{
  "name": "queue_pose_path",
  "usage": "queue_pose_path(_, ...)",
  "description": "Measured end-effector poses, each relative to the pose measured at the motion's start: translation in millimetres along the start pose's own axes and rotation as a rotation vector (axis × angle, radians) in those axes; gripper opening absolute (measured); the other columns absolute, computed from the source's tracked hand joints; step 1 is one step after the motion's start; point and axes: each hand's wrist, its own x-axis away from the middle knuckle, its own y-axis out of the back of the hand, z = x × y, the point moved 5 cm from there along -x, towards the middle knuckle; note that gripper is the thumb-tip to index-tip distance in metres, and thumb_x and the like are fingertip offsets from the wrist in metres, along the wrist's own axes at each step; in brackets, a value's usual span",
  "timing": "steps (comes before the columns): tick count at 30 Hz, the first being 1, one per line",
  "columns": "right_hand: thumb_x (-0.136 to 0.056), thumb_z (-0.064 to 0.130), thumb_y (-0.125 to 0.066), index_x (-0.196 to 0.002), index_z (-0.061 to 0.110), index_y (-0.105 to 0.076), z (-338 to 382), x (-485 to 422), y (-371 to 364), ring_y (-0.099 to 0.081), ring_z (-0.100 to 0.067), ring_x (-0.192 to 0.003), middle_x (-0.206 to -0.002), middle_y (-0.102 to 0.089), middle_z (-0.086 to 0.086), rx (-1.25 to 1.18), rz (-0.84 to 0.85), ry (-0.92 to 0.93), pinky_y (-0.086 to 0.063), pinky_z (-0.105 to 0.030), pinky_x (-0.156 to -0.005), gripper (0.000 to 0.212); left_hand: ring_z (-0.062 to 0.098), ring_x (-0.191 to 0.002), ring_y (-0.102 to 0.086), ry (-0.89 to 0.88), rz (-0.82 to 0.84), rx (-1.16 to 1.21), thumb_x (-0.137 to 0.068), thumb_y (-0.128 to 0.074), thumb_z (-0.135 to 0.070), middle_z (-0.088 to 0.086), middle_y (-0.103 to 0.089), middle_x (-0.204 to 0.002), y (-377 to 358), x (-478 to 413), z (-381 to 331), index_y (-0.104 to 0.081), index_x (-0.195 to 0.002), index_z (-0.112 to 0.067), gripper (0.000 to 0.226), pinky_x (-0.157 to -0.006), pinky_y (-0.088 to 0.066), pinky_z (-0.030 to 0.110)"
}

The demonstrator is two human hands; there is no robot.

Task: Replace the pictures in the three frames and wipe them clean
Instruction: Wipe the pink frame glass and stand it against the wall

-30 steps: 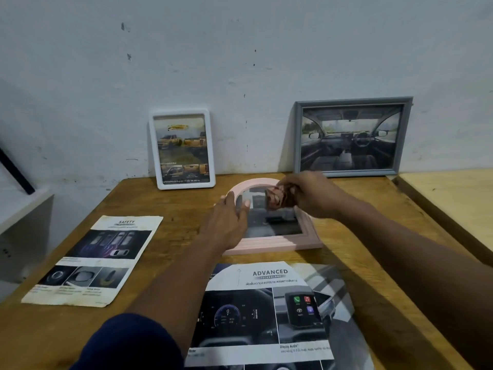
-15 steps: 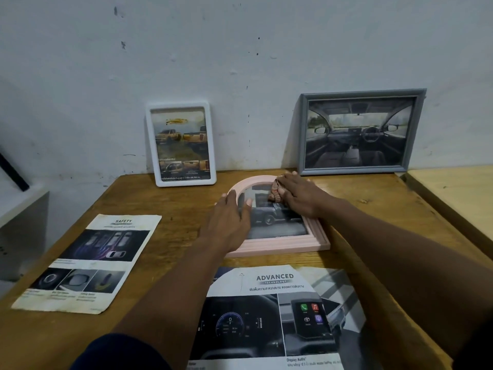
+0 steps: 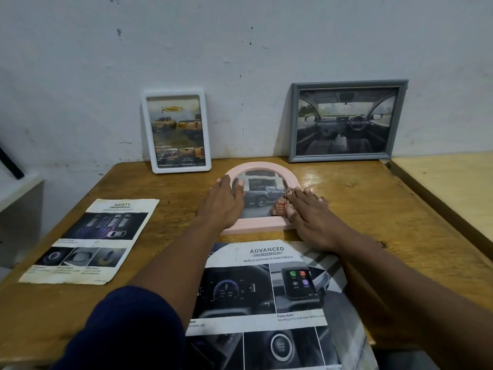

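Wiping under way near the middle of the table's [image 3: 373,209] back edge: the left hand [image 3: 224,204], fingers flat, steadies the pink arched frame [image 3: 260,166] while the right hand [image 3: 309,217], fingers extended, presses a reddish cloth [image 3: 278,209] on its glass; the uncovered glass likely needs sweeping next

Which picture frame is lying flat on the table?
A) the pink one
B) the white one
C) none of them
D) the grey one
A: the pink frame lies flat on the table with the left hand and the right hand on it, while the white frame and the grey frame stand leaning against the wall.
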Motion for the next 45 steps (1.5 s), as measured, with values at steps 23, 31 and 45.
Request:
queue_pose_path(23, -0.107, 0.043, -0.021, -0.159, 0.021, -0.015, -5, -46, -8, 0.001, -0.027, -0.154, -0.168, -0.007, -0.004, -0.019, -0.045, -0.083, -0.006, -0.055, -0.122, 0.057, 0.02, -0.15, -0.025, -0.349, 0.117, 0.01, -0.1, -0.048, -0.056, -0.005, -0.029, -0.164, 37, 61, -26, -0.029, -0.154, -0.04, 0.06, -0.118, -0.03, 0.053)
queue_pose_path(31, -0.105, 0.049, -0.015, -0.16, 0.019, 0.0, -8, -47, -13, 0.015, -0.025, -0.152, -0.167, 0.009, -0.003, 0.129, -0.005, -0.079, 0.006, -0.053, -0.121, 0.064, 0.013, -0.154, -0.013, -0.473, 0.174, -0.375, -0.106, -0.021, -0.056, -0.009, -0.023, -0.167, 23, 71, -5, -0.03, -0.157, -0.038, 0.055, -0.125, -0.012, 0.041)
queue_pose_path(45, -0.105, 0.05, -0.015, -0.16, 0.017, 0.002, -8, -47, -16, 0.017, -0.025, -0.152, -0.167, 0.012, -0.004, 0.168, 0.007, -0.061, 0.004, -0.053, -0.122, 0.066, 0.025, -0.156, -0.012, -0.17, 0.176, -0.284, -0.111, -0.023, -0.038, 0.001, -0.014, -0.17, 25, 30, 9, -0.018, -0.162, -0.027, 0.052, -0.123, -0.014, 0.043)
